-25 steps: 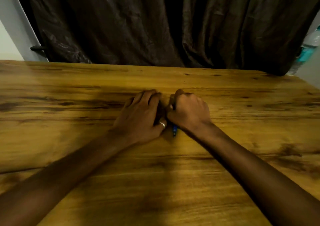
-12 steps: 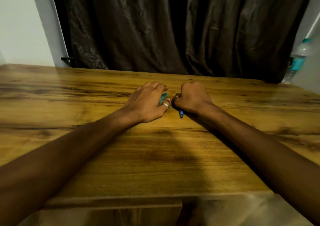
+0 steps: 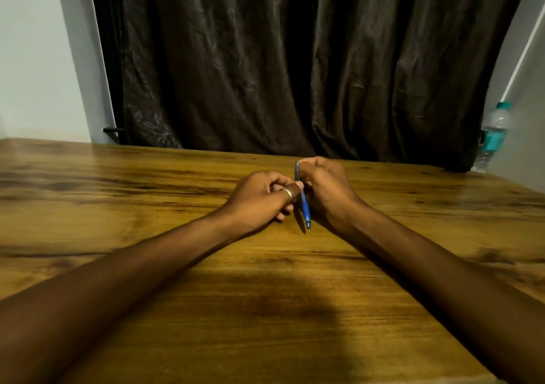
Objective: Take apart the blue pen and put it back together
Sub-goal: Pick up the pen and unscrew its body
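Observation:
The blue pen (image 3: pixel 304 207) stands nearly upright between my two hands, its tip pointing down toward me just above the wooden table (image 3: pixel 265 295). My right hand (image 3: pixel 326 190) is closed around the pen's upper half, the top end poking out above the fingers. My left hand (image 3: pixel 261 198), with a silver ring on the thumb, pinches the pen's middle with thumb and fingertip. The pen looks in one piece; its middle is hidden by the fingers.
A dark curtain (image 3: pixel 295 59) hangs behind the table's far edge. A clear water bottle (image 3: pixel 492 136) with a teal cap and label stands by the wall at the far right. A pale wall fills the left.
My hands were apart with a teal piece in the left and the pen's blue part in the right; now they meet on one upright pen lifted off the table. The view tilted up.

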